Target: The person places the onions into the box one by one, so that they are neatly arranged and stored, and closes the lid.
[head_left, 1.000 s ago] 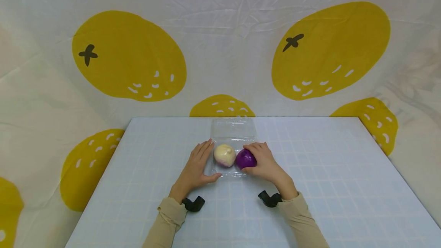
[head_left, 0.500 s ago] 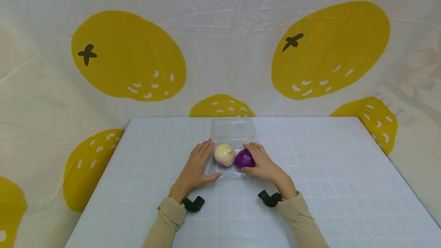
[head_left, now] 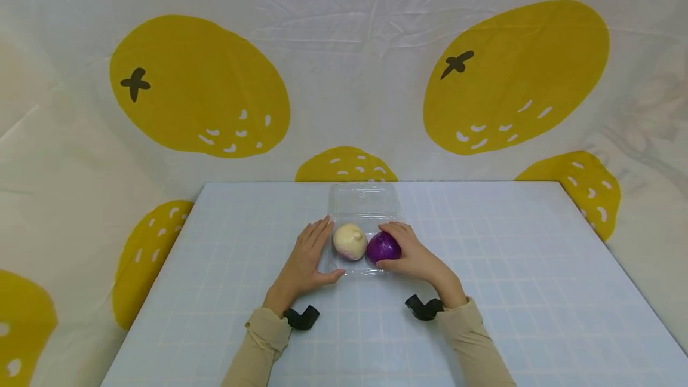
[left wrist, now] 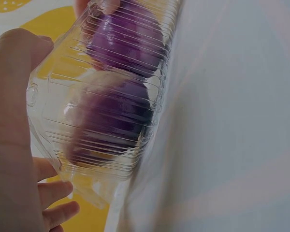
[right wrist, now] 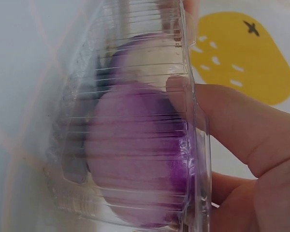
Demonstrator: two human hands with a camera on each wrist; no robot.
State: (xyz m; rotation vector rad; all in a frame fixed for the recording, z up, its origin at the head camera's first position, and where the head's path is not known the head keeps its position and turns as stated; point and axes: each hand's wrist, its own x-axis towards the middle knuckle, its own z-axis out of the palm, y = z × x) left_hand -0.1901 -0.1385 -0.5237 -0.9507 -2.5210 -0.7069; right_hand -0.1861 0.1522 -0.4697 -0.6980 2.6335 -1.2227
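Just below the center of the head view, the right hand (head_left: 416,255) grips a purple vegetable (head_left: 383,248) inside a clear box (head_left: 359,268), beside a white vegetable (head_left: 350,241). The left hand (head_left: 306,260), thumb and fingers apart, lies along the box's left side.

The right hand (head_left: 412,251) partly hides the purple bulb (head_left: 383,248).

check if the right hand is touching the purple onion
Touching: in the head view, the right hand has its thumb and fingers curled round the purple onion.
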